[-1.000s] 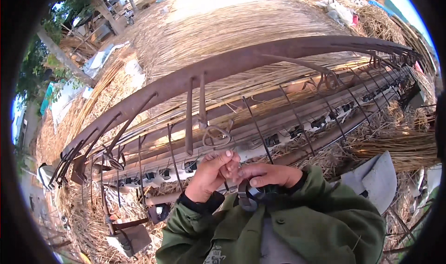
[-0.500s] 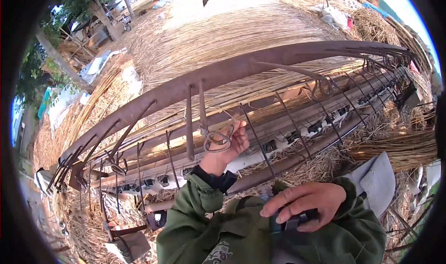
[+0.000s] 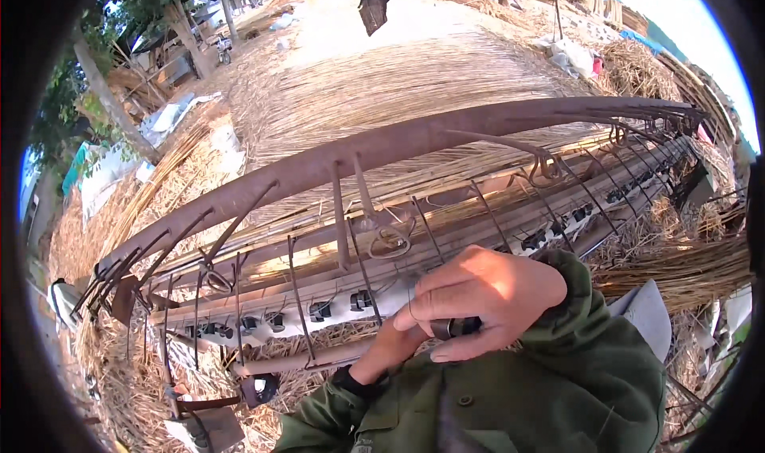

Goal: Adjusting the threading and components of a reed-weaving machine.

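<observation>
My right hand [image 3: 486, 294] curls round a small dark cylindrical object [image 3: 457, 327], whose exact kind I cannot make out. Just below it, my left hand [image 3: 386, 349] is close against its fingertips; the left fingers are mostly hidden behind them. Both hands are on the near side of a rusty metal frame, whose curved pipe [image 3: 382, 149] carries several thin rods and hooked prongs. A metal ring [image 3: 390, 243] hangs from one prong just beyond my hands. Under the rods runs a pale strip [image 3: 341, 303] with several black pieces [image 3: 320, 311] along it.
Past the pipe, a wide mat of straw-coloured reeds [image 3: 398, 78] stretches away. A reed bundle [image 3: 665, 258] lies at right, with a grey-white sheet [image 3: 647, 319] nearby. Tree trunks [image 3: 111, 98] stand at far left. A dark cloth-like piece [image 3: 374, 3] hangs at the top.
My left hand has withdrawn from the ring toward my body. My right hand has risen up and left with the dark object, and the two hands have come together.
</observation>
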Demonstrator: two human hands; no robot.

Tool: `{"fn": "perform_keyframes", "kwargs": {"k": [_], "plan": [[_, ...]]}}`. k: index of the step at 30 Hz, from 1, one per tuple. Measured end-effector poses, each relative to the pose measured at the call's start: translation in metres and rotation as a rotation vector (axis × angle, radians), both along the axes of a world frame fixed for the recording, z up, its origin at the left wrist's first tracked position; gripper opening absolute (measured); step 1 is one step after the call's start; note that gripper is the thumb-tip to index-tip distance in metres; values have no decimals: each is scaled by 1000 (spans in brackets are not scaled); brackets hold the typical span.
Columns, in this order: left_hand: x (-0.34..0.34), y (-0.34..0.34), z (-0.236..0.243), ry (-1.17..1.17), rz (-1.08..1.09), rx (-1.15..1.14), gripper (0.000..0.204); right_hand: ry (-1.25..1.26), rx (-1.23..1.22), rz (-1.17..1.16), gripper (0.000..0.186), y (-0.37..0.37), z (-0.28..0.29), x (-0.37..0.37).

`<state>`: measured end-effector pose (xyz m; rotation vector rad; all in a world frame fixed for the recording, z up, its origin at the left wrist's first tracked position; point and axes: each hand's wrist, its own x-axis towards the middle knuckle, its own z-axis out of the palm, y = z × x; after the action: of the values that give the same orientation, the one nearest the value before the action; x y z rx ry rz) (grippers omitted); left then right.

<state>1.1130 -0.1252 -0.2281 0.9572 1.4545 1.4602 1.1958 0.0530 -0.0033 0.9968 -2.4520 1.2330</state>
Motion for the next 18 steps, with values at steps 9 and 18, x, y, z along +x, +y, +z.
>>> {"fn": "perform_keyframes", "kwargs": {"k": [9,18], "plan": [[-3,-6,99,-88,149,250,64,-385,-559,-529,28,0,-109,7],[-9,10,130,-138,259,213,46,320,-379,-566,22,-11,-79,-29]]}}
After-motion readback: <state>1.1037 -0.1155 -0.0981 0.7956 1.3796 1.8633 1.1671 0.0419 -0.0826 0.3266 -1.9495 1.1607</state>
